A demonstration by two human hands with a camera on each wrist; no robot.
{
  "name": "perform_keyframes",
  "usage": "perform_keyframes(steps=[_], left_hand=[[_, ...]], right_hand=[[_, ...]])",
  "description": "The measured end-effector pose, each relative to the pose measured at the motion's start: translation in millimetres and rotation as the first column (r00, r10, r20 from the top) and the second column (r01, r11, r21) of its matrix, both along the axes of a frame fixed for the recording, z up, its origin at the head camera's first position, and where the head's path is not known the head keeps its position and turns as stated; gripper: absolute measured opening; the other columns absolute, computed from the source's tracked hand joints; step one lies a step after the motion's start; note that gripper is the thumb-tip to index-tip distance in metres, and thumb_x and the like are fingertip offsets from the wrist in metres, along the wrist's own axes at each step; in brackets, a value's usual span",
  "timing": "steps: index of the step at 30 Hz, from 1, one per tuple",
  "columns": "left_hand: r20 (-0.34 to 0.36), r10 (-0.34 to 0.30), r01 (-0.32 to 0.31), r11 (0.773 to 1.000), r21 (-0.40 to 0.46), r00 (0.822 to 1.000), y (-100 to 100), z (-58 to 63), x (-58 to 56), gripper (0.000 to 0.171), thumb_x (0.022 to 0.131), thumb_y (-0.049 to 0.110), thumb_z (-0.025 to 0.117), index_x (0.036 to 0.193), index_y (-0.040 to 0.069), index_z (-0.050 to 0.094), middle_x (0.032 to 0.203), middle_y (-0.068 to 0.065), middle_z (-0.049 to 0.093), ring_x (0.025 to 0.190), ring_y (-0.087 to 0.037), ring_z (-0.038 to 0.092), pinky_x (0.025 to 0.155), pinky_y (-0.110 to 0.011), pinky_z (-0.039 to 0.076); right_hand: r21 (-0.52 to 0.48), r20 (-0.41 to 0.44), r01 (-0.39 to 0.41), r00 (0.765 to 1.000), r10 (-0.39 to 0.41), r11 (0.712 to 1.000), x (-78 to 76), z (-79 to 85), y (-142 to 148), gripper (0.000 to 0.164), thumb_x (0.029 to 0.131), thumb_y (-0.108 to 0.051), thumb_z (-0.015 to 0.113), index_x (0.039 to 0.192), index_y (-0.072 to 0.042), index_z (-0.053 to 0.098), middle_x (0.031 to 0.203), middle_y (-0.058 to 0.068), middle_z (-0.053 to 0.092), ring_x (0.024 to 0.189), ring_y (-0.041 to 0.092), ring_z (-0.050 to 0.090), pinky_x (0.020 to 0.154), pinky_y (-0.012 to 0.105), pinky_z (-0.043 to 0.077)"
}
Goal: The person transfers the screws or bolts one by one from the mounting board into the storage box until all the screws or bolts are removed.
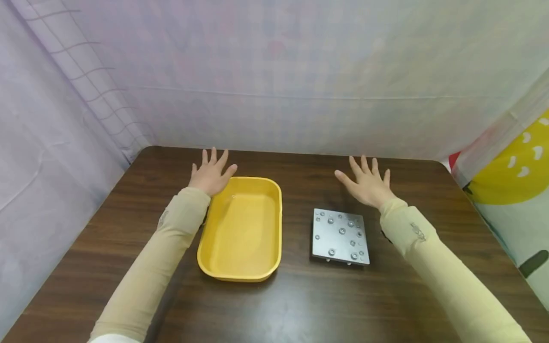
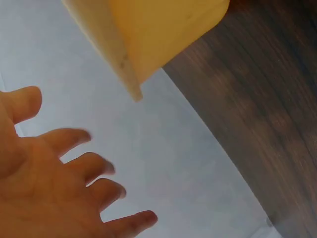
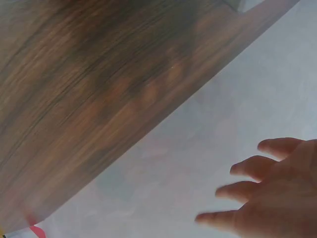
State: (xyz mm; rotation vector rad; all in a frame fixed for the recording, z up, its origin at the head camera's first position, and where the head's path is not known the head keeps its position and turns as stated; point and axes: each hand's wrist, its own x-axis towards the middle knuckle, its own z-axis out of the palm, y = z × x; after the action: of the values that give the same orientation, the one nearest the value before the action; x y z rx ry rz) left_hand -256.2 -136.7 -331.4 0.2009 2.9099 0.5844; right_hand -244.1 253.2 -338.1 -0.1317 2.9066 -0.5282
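Observation:
My left hand [image 1: 211, 177] is spread palm down beside the far left corner of a yellow plastic tray [image 1: 240, 228], holding nothing. In the left wrist view, the fingers of the left hand [image 2: 59, 173] are apart, with the tray's corner [image 2: 173, 29] above them. Beyond a square silver metal plate [image 1: 339, 238] studded with several screws, my right hand [image 1: 368, 185] is spread too, fingers fanned and nothing in its grasp. The right wrist view has that same right hand [image 3: 282, 193] at the lower right, away from any object.
Both things lie on a dark wood-grain table [image 1: 291, 305], tray left of plate. A pale patterned cloth [image 1: 274, 85] hangs behind the table's far edge, and more cloth hangs at both sides. A yellow printed shape [image 1: 510, 166] shows on the right-hand cloth.

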Motion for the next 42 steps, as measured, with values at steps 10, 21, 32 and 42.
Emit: perform_keyframes(steps=[10, 21, 32, 42], left_hand=[[0.046, -0.025, 0.023, 0.999, 0.050, 0.999, -10.0, 3.6, 23.7, 0.067, 0.107, 0.045, 0.030, 0.160, 0.011, 0.006, 0.164, -0.021, -0.004, 0.151, -0.041, -0.010, 0.120, -0.065, 0.002], [0.016, -0.079, 0.077, 0.989, 0.126, 0.997, -16.4, -7.9, 47.0, 0.065, 0.107, 0.038, 0.035, 0.159, 0.006, 0.010, 0.166, -0.016, 0.004, 0.152, -0.037, 0.001, 0.122, -0.058, 0.009], [-0.027, -0.102, 0.104, 0.990, 0.096, 0.994, -21.0, -30.3, 59.0, 0.062, 0.108, 0.027, 0.036, 0.156, -0.005, 0.013, 0.163, -0.025, 0.003, 0.152, -0.039, 0.001, 0.122, -0.057, 0.011], [-0.093, -0.138, 0.144, 0.987, 0.071, 0.986, -25.0, -44.2, 60.8, 0.057, 0.108, 0.018, 0.033, 0.155, -0.007, 0.012, 0.163, -0.025, 0.002, 0.152, -0.040, 0.000, 0.123, -0.056, 0.009]], right_hand=[[-0.041, -0.075, -0.062, 0.995, 0.059, 0.997, 27.3, -2.0, 11.4, 0.086, 0.100, -0.064, 0.032, 0.156, -0.001, 0.020, 0.144, 0.036, 0.043, 0.120, 0.054, 0.054, 0.104, 0.067, 0.039], [-0.078, -0.185, -0.167, 0.971, 0.150, 0.983, 52.6, -2.3, -2.6, 0.049, 0.101, -0.033, 0.057, 0.137, 0.001, 0.053, 0.133, 0.026, 0.060, 0.117, 0.046, 0.060, 0.097, 0.061, 0.048], [-0.073, -0.218, -0.266, 0.945, 0.245, 0.961, 65.3, -12.9, -25.5, 0.028, 0.095, -0.018, 0.066, 0.117, -0.001, 0.067, 0.115, 0.018, 0.071, 0.108, 0.036, 0.067, 0.091, 0.053, 0.054], [-0.015, -0.263, -0.373, 0.897, 0.356, 0.928, 67.2, -17.3, -38.6, 0.010, 0.090, -0.010, 0.071, 0.098, -0.005, 0.071, 0.100, 0.011, 0.074, 0.093, 0.028, 0.071, 0.081, 0.047, 0.058]])
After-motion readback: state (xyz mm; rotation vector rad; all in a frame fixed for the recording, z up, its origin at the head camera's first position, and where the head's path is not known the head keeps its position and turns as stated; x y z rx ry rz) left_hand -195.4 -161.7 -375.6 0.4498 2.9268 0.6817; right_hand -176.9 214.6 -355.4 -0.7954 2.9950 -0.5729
